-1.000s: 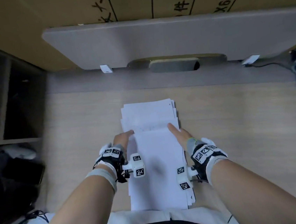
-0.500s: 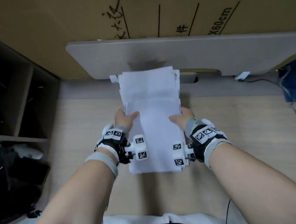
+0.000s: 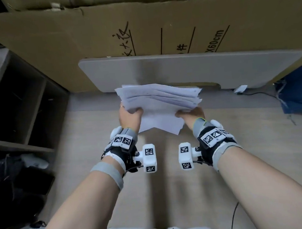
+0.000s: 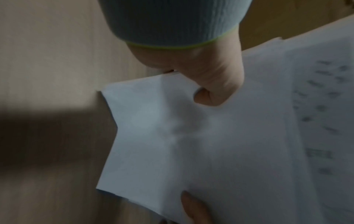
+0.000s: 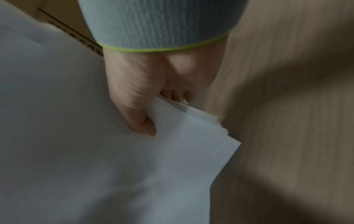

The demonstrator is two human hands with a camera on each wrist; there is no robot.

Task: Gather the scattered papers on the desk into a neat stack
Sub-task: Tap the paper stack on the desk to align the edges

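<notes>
A bundle of white papers point(image 3: 159, 102) is lifted off the wooden desk point(image 3: 172, 186) and tilted, its sheets fanned unevenly at the far edge. My left hand point(image 3: 130, 116) grips its left edge, thumb on top. My right hand point(image 3: 190, 115) grips the right edge. In the left wrist view the thumb point(image 4: 214, 91) presses into the papers point(image 4: 210, 144), and a fingertip of the other hand shows at the bottom. In the right wrist view the thumb point(image 5: 141, 121) pinches the papers point(image 5: 95, 151), with curled fingers underneath at the staggered sheet edges.
A grey panel point(image 3: 188, 69) stands at the desk's far edge, with large cardboard boxes point(image 3: 100, 30) behind it. Dark shelving point(image 3: 12, 110) is on the left. A blue cloth point(image 3: 300, 91) and a cable point(image 3: 256, 93) lie at the right.
The papers lay flat on the desk a second ago. Both hands took hold of the sides, lifted the bundle and tilted it up away from me.
</notes>
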